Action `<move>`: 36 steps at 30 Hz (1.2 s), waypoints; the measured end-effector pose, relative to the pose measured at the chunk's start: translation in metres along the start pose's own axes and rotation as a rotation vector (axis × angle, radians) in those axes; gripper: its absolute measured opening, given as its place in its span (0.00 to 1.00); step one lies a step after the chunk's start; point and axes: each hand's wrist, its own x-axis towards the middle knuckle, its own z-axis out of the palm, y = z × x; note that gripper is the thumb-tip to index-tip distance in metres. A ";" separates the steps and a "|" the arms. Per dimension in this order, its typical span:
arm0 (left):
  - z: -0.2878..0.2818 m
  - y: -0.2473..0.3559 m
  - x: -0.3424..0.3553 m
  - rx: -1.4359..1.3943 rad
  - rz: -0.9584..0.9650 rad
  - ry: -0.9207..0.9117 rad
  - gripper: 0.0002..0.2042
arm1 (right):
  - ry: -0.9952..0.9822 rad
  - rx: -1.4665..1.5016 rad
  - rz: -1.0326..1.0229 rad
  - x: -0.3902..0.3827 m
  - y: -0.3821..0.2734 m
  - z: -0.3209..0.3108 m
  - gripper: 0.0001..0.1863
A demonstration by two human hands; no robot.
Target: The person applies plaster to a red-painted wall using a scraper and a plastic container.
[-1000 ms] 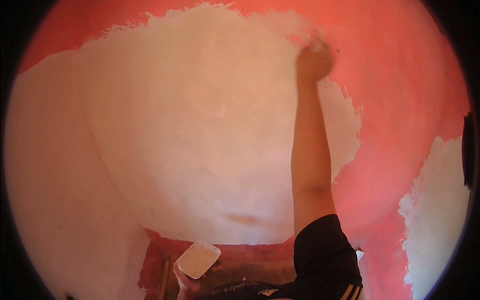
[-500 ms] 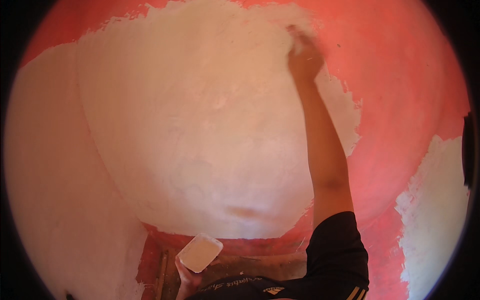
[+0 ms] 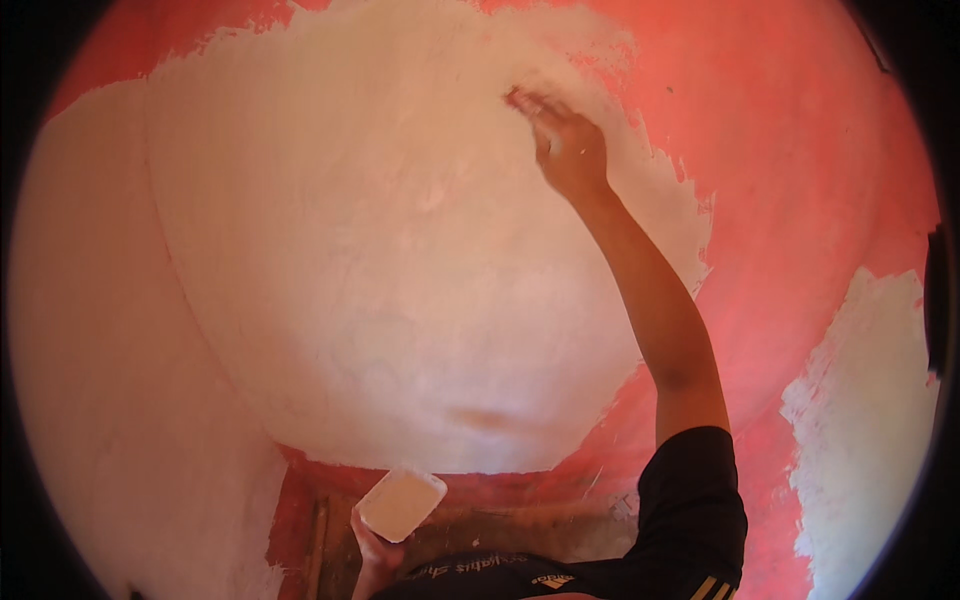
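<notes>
My left hand (image 3: 376,548) is wrapped round a small rectangular tub (image 3: 402,504) with rounded corners, low in the view near my chest. Pale cream paint or filler shows in it. My right arm reaches far up the wall, and my right hand (image 3: 570,148) is closed close to the wall's freshly coated part. Whatever it grips is blurred and mostly hidden by the fingers; a reddish-brown tip shows at their end. The wall's pale coat (image 3: 400,250) covers the middle, with a ragged border against the red wall paint (image 3: 780,200).
A pale side wall (image 3: 90,330) meets the main one at a corner on the left. On the right, another pale patch (image 3: 870,400) lies beyond a red strip. A dark object (image 3: 936,300) stands at the right rim. Bare brownish surface shows low behind the tub.
My right hand has swept left and down across the pale coat, away from the red border, and the elbow has shifted slightly right. The left hand and tub have barely moved.
</notes>
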 end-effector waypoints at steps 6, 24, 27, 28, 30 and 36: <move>-0.028 -0.016 0.011 -0.144 -0.148 -0.007 0.35 | 0.219 0.164 0.451 0.042 0.032 -0.033 0.15; -0.028 -0.024 0.014 -0.101 -0.112 0.031 0.35 | 0.175 -0.236 0.306 0.021 0.025 0.032 0.26; -0.032 -0.021 0.011 -0.125 -0.120 0.052 0.35 | -0.150 0.058 -0.037 -0.002 -0.076 0.047 0.21; -0.032 -0.019 0.011 -0.128 -0.126 0.060 0.35 | -0.149 0.061 -0.033 -0.003 -0.073 0.047 0.21; -0.027 -0.021 0.011 -0.144 -0.130 0.058 0.35 | 0.044 0.202 0.117 0.004 -0.040 0.037 0.20; -0.009 -0.021 0.014 -0.103 -0.145 -0.006 0.35 | 0.193 -0.288 0.608 0.033 0.052 -0.025 0.24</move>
